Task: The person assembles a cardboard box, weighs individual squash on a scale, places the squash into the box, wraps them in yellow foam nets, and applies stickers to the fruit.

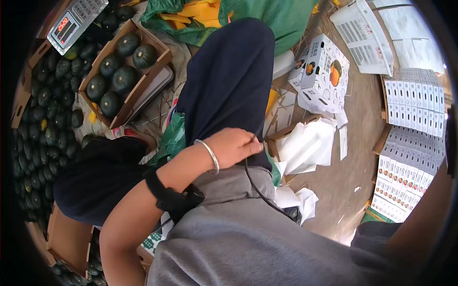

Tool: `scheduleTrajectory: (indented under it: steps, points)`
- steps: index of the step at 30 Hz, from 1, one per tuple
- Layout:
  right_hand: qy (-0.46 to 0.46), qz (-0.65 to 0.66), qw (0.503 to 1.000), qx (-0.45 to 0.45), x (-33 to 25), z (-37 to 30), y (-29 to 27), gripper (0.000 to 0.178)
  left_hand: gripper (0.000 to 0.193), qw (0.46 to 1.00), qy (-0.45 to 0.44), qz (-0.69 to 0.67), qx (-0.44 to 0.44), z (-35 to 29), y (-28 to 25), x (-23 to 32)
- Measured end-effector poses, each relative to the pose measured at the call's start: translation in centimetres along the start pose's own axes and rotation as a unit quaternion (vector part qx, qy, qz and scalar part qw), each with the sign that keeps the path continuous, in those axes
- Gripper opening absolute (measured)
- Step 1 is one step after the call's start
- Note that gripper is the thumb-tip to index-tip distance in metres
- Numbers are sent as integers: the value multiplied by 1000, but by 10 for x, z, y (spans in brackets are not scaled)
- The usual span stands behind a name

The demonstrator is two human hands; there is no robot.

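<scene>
- Head view: the left hand (234, 147) is over the lap, its fingers curled in, and a thin black cord (260, 190) meets them from below.
- The cord's long axis slants from the fingers toward the near right, across the grey shirt (238, 233); whether they pinch it I cannot tell, since the hand's back hides the grip.
- The left hand is nearer the cord; the right arm (422, 214) is well apart at the right edge, its fingers out of sight.
- White paper (307, 145) lies right of the left hand; a box (161, 58) of squash (125, 78) sits far left.
</scene>
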State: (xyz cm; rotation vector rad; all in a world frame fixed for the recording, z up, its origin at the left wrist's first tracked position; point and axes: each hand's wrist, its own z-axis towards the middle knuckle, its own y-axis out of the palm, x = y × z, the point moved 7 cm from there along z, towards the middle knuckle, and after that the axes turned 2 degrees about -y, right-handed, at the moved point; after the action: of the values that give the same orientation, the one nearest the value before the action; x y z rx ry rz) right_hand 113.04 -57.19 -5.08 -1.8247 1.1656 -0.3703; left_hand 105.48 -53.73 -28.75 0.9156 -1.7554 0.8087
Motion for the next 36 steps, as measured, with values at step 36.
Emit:
scheduleTrajectory:
  steps: [36]
  points:
    - [102, 489, 839, 218, -43, 2, 212, 20, 70, 886, -185, -425, 14, -42, -4, 15]
